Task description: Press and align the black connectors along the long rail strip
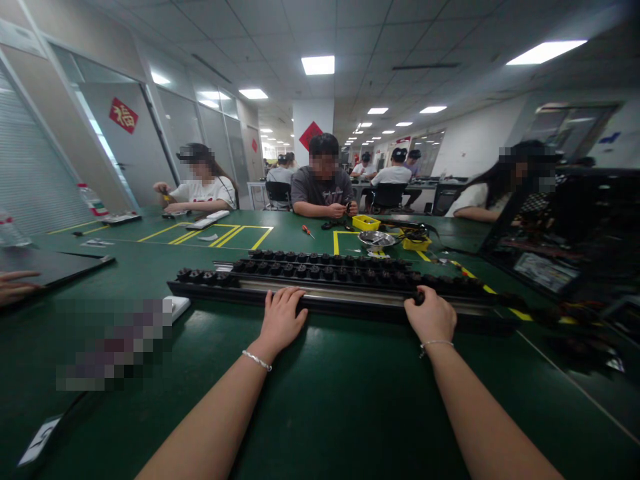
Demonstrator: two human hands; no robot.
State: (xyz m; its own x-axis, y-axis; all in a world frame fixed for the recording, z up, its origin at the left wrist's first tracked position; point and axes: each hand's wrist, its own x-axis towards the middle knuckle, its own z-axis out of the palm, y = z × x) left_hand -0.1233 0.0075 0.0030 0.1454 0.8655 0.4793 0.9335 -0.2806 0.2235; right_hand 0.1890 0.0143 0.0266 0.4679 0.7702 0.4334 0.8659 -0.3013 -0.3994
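Note:
A long black rail (350, 305) with a silvery channel lies across the green table in front of me. My left hand (283, 319) rests on its near edge, fingers stretched out over the channel and holding nothing. Farther right, my right hand (431, 317) is closed around a small black knob-like roller (418, 297) at the channel; the fingers partly hide it. Several similar black rollers (300, 270) stand in rows just beyond my hands, and a few sit at the rail's left end.
Behind the rows are a metal bowl (377, 240), yellow bins (366, 223) and a screwdriver (307, 231). An open black computer case (560, 233) stands at right. A white power strip (176, 307) lies left. A co-worker's hand (17, 287) rests at far left; other people sit across the table.

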